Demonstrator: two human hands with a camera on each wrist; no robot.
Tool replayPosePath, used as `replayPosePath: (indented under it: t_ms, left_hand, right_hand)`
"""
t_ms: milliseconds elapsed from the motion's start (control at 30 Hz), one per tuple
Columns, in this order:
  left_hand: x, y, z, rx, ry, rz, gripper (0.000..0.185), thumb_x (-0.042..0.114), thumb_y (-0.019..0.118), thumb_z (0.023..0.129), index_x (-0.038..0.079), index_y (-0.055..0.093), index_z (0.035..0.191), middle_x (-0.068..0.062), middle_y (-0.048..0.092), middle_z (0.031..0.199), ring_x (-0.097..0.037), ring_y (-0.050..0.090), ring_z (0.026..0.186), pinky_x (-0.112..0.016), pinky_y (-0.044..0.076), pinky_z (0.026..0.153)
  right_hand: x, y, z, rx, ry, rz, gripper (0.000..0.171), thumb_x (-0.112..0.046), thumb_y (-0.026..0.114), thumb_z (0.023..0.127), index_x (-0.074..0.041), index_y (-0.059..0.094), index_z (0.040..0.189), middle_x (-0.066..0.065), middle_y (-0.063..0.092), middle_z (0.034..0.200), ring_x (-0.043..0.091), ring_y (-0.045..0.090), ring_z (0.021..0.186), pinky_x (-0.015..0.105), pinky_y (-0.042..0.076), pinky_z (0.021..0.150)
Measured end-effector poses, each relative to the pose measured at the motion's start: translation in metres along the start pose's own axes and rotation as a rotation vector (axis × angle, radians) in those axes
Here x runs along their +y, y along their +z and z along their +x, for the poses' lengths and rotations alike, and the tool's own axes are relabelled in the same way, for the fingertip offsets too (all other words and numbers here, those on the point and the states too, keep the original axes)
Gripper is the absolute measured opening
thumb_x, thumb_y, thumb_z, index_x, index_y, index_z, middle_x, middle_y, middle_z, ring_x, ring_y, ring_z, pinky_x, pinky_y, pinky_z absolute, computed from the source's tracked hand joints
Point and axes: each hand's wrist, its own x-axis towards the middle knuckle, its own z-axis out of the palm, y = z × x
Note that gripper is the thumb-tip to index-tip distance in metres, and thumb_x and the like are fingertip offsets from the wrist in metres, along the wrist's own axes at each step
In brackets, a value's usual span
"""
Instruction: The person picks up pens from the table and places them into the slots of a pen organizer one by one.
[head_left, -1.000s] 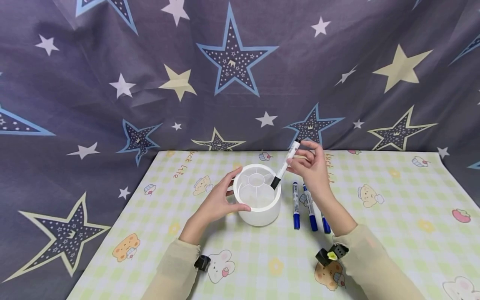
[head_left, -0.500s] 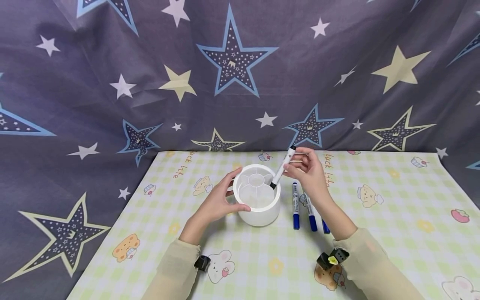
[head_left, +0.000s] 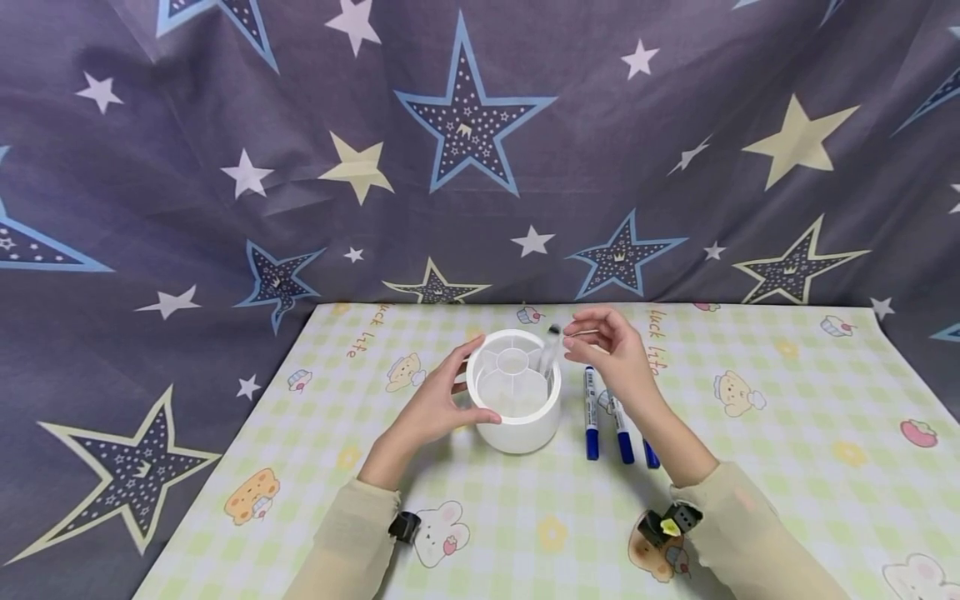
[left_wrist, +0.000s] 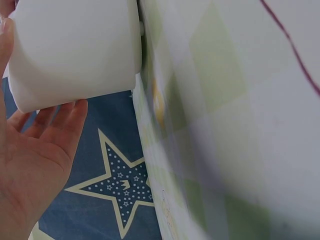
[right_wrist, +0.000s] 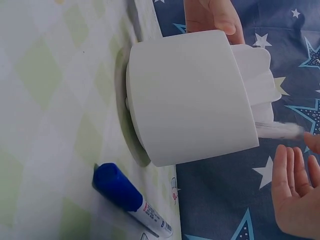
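A blurred marker (head_left: 550, 354) is inside the white cup (head_left: 521, 435), at its right side.
The left hand (head_left: 433, 407) grips the cup around its wall; the right hand (head_left: 618, 354), fingers relaxed and gripping nothing, is just beside the marker. Three blue-capped pens (head_left: 592, 412) lie on the desk (head_left: 495, 525).

Head view from above, forward-down; close sideways wrist views, white holder (right_wrist: 190, 97) in both, left's blurry foreground probably tablecloth (left_wrist: 230, 100)

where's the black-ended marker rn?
Head view: the black-ended marker, blurred and tilted, is partly inside the white holder, at its right side, just left of the right hand.
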Motion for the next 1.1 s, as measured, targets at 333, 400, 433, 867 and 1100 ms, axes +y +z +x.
replayPosePath:
  t_ms: [333,400,433,867,1100]
  left_hand:
    - [-0.001,0.000,0.001,-0.004,-0.001,-0.011,0.110,0.017,0.092,0.070,0.016,0.027,0.158,-0.004,0.034,0.161,-0.032,0.049,0.137,-0.046,0.050,0.110]
    - [-0.001,0.000,0.001,-0.003,-0.005,-0.014,0.110,0.017,0.092,0.069,0.015,0.026,0.158,-0.004,0.034,0.161,-0.032,0.049,0.137,-0.046,0.050,0.111]
    - [0.000,0.000,0.001,-0.003,-0.008,-0.015,0.110,0.017,0.092,0.069,0.015,0.026,0.158,-0.004,0.034,0.161,-0.032,0.049,0.138,-0.045,0.050,0.111]
    - [0.002,-0.001,-0.001,-0.005,-0.017,-0.011,0.110,0.017,0.092,0.070,0.019,0.026,0.158,-0.004,0.034,0.161,-0.032,0.047,0.139,-0.044,0.050,0.111]
    - [0.002,0.000,0.000,-0.009,-0.011,-0.024,0.110,0.016,0.092,0.070,0.016,0.026,0.158,-0.006,0.034,0.161,-0.033,0.048,0.138,-0.046,0.049,0.111]
  right_hand:
    - [-0.001,-0.008,-0.005,-0.021,-0.003,-0.065,0.031,0.002,0.064,0.092,0.005,0.053,0.121,-0.007,0.068,0.098,0.004,0.067,0.086,0.023,0.064,0.079]
    - [-0.002,-0.010,-0.006,-0.022,-0.008,-0.070,0.029,0.002,0.064,0.092,0.003,0.054,0.120,-0.008,0.068,0.097,0.004,0.067,0.086,0.023,0.064,0.079]
    - [-0.002,-0.011,-0.006,-0.022,-0.009,-0.069,0.028,0.003,0.064,0.092,0.002,0.055,0.119,-0.008,0.068,0.097,0.004,0.067,0.086,0.023,0.064,0.079]
    - [-0.004,-0.027,-0.009,-0.013,-0.045,-0.054,0.024,0.003,0.064,0.093,0.002,0.056,0.115,-0.008,0.070,0.095,0.004,0.068,0.084,0.023,0.064,0.077]
    - [-0.003,-0.038,-0.012,-0.008,-0.051,-0.021,0.020,0.004,0.064,0.092,-0.006,0.061,0.109,-0.007,0.071,0.094,0.004,0.069,0.083,0.021,0.063,0.075]
